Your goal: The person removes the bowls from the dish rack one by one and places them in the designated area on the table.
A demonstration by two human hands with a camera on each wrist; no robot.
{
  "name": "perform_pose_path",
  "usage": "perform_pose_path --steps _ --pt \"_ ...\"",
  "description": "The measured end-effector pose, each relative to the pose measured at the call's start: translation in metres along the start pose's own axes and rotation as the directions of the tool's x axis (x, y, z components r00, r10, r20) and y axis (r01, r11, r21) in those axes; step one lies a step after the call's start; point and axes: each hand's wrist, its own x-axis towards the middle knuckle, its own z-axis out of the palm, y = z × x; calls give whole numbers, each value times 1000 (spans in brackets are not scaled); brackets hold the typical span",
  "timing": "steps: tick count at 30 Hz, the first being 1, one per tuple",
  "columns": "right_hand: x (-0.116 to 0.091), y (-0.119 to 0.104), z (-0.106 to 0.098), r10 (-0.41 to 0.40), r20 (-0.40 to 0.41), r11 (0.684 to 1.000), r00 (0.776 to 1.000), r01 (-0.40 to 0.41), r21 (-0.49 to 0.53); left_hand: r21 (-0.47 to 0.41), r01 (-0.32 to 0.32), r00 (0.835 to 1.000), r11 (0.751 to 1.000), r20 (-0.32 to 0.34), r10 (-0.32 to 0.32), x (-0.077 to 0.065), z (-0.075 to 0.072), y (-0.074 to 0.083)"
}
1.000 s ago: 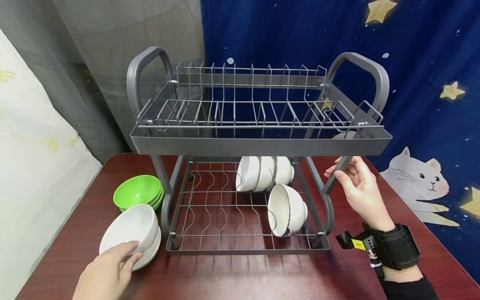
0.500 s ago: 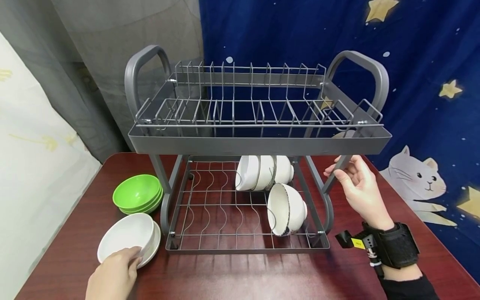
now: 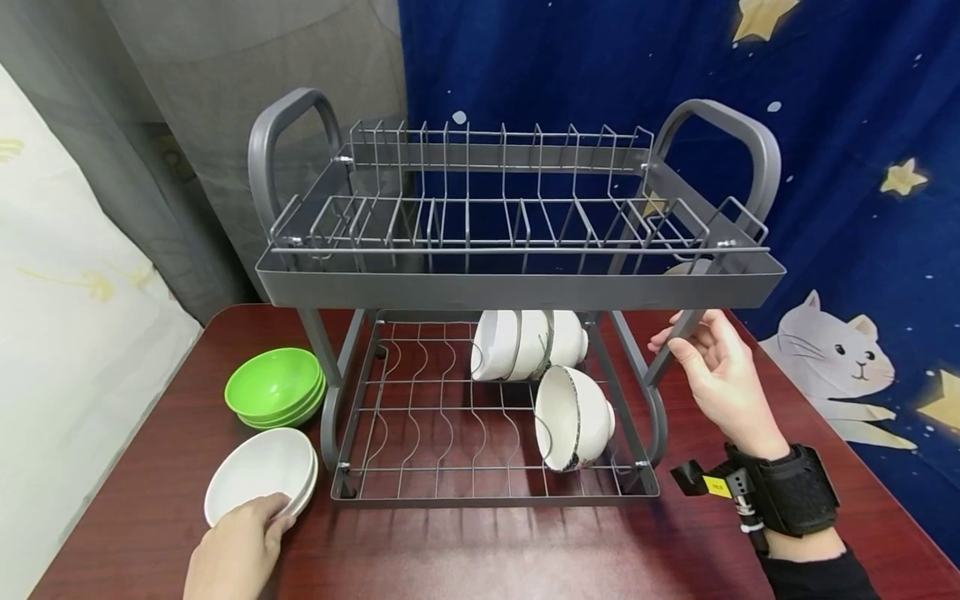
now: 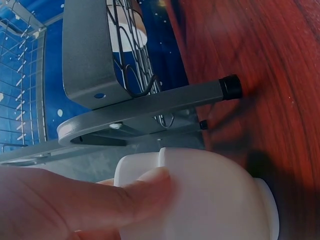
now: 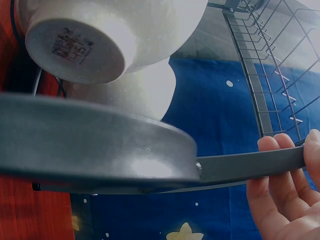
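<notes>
At the table's left front, my left hand (image 3: 236, 546) pinches the near rim of a white bowl (image 3: 255, 471), which sits nested in another white bowl (image 4: 215, 195). In the left wrist view the thumb lies on the outside near the rims; the fingers are mostly hidden. My right hand (image 3: 720, 375) holds the right upright of a grey two-tier dish rack (image 3: 517, 292), thumb on one side and fingers on the other. On the lower tier, several white patterned bowls (image 3: 532, 346) lean on their sides at the back, with one more bowl (image 3: 592, 421) in front.
A stack of green bowls (image 3: 273, 387) stands behind the white ones, close to the rack's left leg (image 3: 330, 417). The upper tier has wire dividers (image 3: 465, 225) and two raised side handles. A blue curtain (image 3: 525, 67) hangs behind the reddish table (image 3: 495, 550).
The upper white bowl has gone from tilted to lying level inside the lower one, lowered by my left hand, which also shifted slightly right. My right hand has stayed on the rack.
</notes>
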Motion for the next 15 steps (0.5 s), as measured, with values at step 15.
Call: perform_pose_path --steps 15 --pt "-1 -3 0 18 -11 1000 1000 -18 -21 -85 -160 970 983 -200 140 -4 -22 22"
